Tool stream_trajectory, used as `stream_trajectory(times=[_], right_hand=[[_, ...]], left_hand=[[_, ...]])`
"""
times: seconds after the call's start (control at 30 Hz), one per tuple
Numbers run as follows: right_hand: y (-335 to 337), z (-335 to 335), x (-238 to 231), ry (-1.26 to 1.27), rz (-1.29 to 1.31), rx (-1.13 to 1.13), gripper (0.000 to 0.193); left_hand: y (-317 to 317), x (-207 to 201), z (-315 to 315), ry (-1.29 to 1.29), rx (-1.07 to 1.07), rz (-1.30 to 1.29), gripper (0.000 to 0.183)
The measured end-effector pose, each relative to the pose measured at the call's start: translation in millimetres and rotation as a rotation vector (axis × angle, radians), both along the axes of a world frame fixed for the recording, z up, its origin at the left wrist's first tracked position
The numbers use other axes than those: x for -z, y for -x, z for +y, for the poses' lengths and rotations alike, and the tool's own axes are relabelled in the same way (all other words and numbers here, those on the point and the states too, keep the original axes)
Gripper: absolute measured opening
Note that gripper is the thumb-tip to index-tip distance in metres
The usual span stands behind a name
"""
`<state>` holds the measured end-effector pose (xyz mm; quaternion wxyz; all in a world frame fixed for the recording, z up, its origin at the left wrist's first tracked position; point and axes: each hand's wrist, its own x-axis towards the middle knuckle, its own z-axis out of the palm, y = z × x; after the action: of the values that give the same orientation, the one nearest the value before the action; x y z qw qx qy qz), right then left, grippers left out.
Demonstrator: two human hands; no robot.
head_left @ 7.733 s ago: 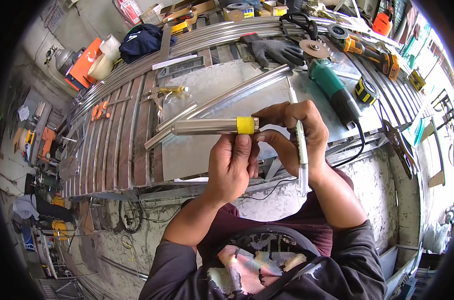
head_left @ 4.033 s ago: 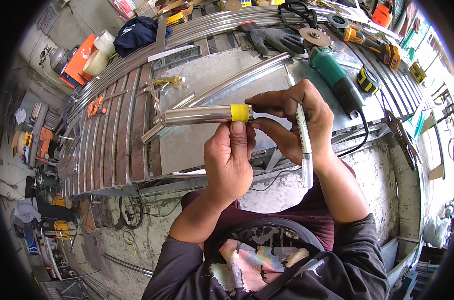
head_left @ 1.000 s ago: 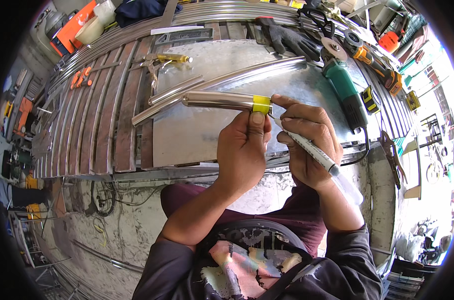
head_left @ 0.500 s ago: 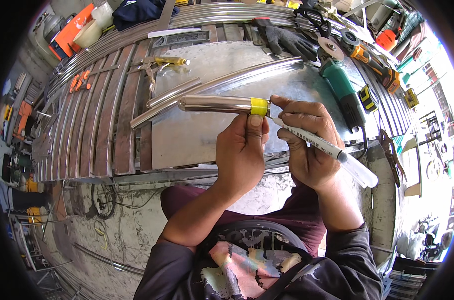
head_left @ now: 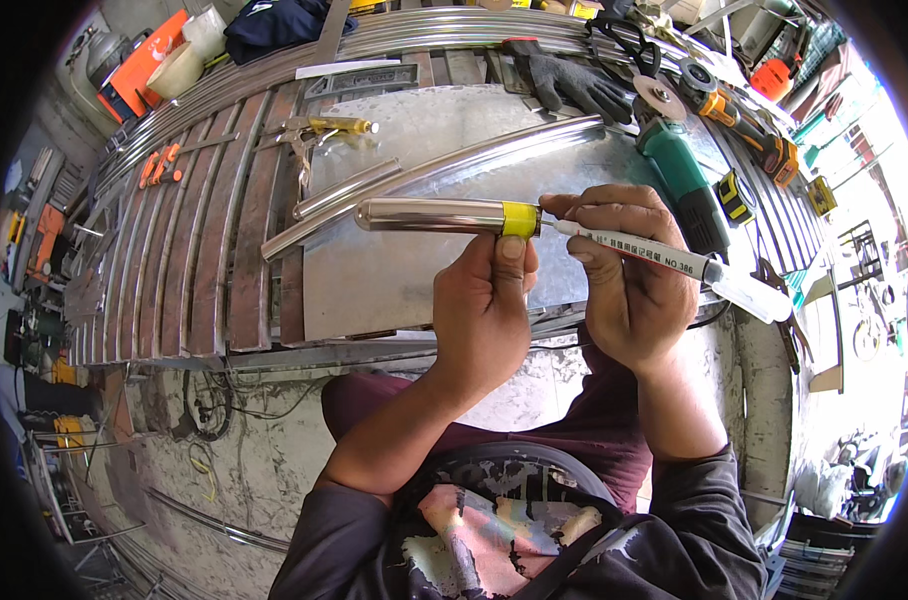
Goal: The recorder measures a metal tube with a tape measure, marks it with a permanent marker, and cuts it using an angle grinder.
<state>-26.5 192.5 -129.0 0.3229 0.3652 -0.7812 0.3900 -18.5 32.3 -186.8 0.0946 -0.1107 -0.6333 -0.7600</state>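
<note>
My left hand [head_left: 482, 300] is closed round a short shiny metal tube [head_left: 429, 214], thumb pressed near its right end. A yellow band of tape [head_left: 519, 218] wraps the tube there. In my right hand [head_left: 634, 280] a white marker pen [head_left: 639, 248] lies almost level, its tip at the tube's right end; whether the tip touches cannot be made out. Below the tube, a flat metal sheet [head_left: 374, 290] covers part of the bench. Two longer shiny tubes [head_left: 474, 165] lie on that sheet, one shorter than the other.
A green angle grinder [head_left: 679, 170] rests at the right, beside a yellow tape measure [head_left: 737, 197] and an orange-black power tool [head_left: 744, 125]. Grey gloves [head_left: 579, 82] lie at the back. Clamps [head_left: 319, 128] sit left on the slatted bench [head_left: 154, 230]. Long metal tubes [head_left: 424, 32] run along the far edge.
The marker has swung from a steep slant to nearly level, and my right hand has shifted slightly right. My left hand and the tube have barely moved.
</note>
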Motion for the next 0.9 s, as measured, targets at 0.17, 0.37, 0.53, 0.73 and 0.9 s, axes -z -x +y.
stream_trajectory(times=[0.17, 0.37, 0.53, 0.73, 0.9], right_hand=[[0, -2, 4, 0.074, -0.046, 0.007, 0.010], [-1, -6, 5, 0.083, 0.040, 0.060, 0.020], [0, -8, 11, 0.079, 0.082, 0.047, 0.021], [0, -1, 9, 0.106, -0.015, -0.036, 0.009], [4, -4, 0, 0.110, 0.033, 0.043, 0.016]], left_hand=[[1, 3, 0, 0.008, 0.001, 0.016, 0.035], [2, 2, -1, -0.002, 0.010, -0.015, 0.035], [0, -4, 0, -0.001, -0.010, -0.009, 0.035], [0, 0, 0, -0.012, 0.006, 0.006, 0.034], [2, 5, 1, -0.014, 0.013, 0.021, 0.034]])
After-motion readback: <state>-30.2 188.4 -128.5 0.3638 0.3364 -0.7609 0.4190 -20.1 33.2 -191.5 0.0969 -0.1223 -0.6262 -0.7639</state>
